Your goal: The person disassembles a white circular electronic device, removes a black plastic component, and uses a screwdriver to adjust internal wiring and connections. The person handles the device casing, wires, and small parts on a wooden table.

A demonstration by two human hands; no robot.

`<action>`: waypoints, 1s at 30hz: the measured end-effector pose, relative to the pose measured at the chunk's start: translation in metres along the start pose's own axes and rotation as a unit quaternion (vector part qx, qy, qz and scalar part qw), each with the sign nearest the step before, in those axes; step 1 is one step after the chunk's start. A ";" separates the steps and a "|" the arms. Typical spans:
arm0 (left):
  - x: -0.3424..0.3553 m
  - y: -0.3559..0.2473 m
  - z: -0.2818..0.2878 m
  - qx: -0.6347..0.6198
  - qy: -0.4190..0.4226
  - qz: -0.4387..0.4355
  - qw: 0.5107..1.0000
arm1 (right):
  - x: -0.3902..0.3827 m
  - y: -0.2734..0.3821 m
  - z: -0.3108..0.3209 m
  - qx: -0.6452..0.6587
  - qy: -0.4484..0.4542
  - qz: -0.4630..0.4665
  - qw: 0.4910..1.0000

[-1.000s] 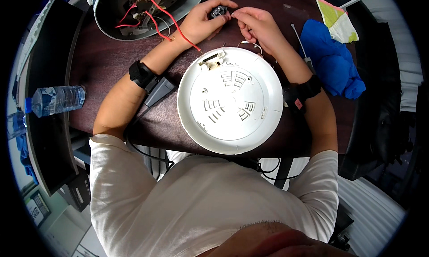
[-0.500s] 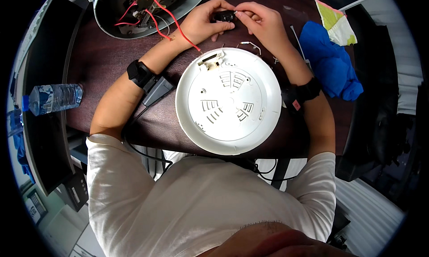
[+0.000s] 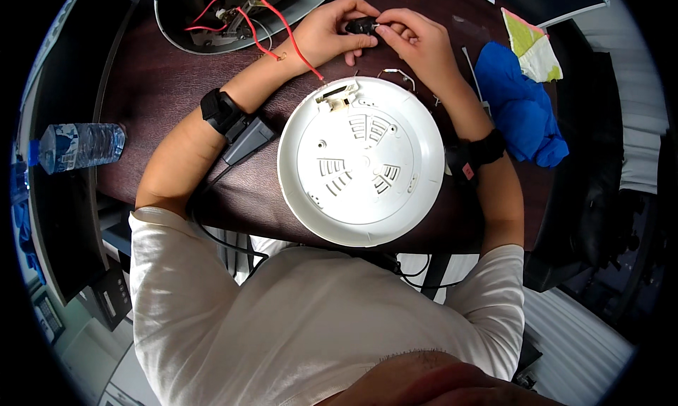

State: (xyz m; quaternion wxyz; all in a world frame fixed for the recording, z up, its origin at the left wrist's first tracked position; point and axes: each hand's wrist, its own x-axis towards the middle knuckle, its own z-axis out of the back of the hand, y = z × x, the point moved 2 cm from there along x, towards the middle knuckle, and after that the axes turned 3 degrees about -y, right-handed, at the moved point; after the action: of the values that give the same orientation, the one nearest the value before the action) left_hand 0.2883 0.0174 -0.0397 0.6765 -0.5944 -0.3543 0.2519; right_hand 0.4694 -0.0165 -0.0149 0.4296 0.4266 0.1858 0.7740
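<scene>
Beyond the white disc, my left hand (image 3: 326, 40) holds a small dark, glossy part (image 3: 361, 26) between thumb and fingers. What kind of part it is I cannot make out. My right hand (image 3: 424, 44) meets it from the right, thumb and forefinger pinched at its end; a tiny light bit shows there. Below the hands lies a round white plastic base (image 3: 364, 180) with slotted vents and a small fitting (image 3: 336, 96) at its upper left edge. A red wire (image 3: 296, 44) runs across my left wrist, from near that fitting to an open round metal housing (image 3: 180, 42).
A clear water bottle (image 3: 85, 146) lies at the left. Right of my right forearm are a crumpled blue cloth (image 3: 519, 102), a yellow-and-white cloth (image 3: 537, 49) and a thin white stick (image 3: 471, 74). Loose wire ends (image 3: 399, 72) stick up behind the white base.
The view has shifted slightly. Both hands stay together at the dark part, with only a small change in the right fingers.
</scene>
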 end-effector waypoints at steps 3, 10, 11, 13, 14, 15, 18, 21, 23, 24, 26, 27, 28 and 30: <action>0.000 -0.001 0.000 -0.014 0.008 -0.003 1.000 | 0.000 0.000 0.000 0.012 -0.007 0.007 1.000; 0.001 -0.003 0.002 -0.046 0.053 0.012 0.997 | 0.001 0.005 0.003 0.000 -0.001 0.031 1.000; 0.001 -0.003 0.002 -0.049 0.063 0.007 0.997 | 0.001 0.006 0.003 -0.006 -0.002 0.037 0.999; 0.000 -0.003 0.002 -0.043 0.074 0.005 0.996 | 0.002 0.008 0.005 -0.016 -0.009 0.060 0.998; 0.000 -0.003 0.002 -0.045 0.068 0.013 0.997 | 0.002 0.009 0.006 -0.020 -0.012 0.071 0.997; 0.000 -0.003 0.002 -0.049 0.064 0.014 0.997 | 0.002 0.010 0.006 -0.039 -0.014 0.084 0.996; 0.000 -0.001 0.002 -0.055 0.062 0.017 0.996 | 0.003 0.011 0.007 -0.078 -0.022 0.119 0.990; 0.000 0.000 0.002 -0.048 0.061 0.014 0.997 | 0.003 0.010 0.007 -0.082 -0.035 0.144 0.986; 0.000 0.000 0.003 -0.041 0.066 0.013 0.997 | 0.004 0.010 0.006 -0.086 -0.039 0.155 0.983; 0.000 0.000 0.003 -0.037 0.070 0.014 0.997 | 0.004 0.009 0.006 -0.090 -0.037 0.159 0.983; 0.000 0.001 0.003 -0.033 0.075 0.016 0.996 | 0.004 0.010 0.006 -0.092 -0.037 0.165 0.981; 0.000 0.001 0.003 -0.033 0.075 0.016 0.996 | 0.003 0.010 0.007 -0.102 -0.034 0.168 0.980; 0.000 0.001 0.003 -0.029 0.073 0.015 0.997 | 0.003 0.010 0.007 -0.107 -0.033 0.169 0.979; 0.000 0.001 0.002 -0.045 0.064 0.014 0.997 | 0.003 0.011 0.007 -0.110 -0.032 0.168 0.979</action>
State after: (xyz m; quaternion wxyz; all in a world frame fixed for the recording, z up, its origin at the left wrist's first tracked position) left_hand 0.2867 0.0193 -0.0409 0.6669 -0.6440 -0.3126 0.2068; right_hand 0.4687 -0.0207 -0.0022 0.3436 0.4261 0.0112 0.8368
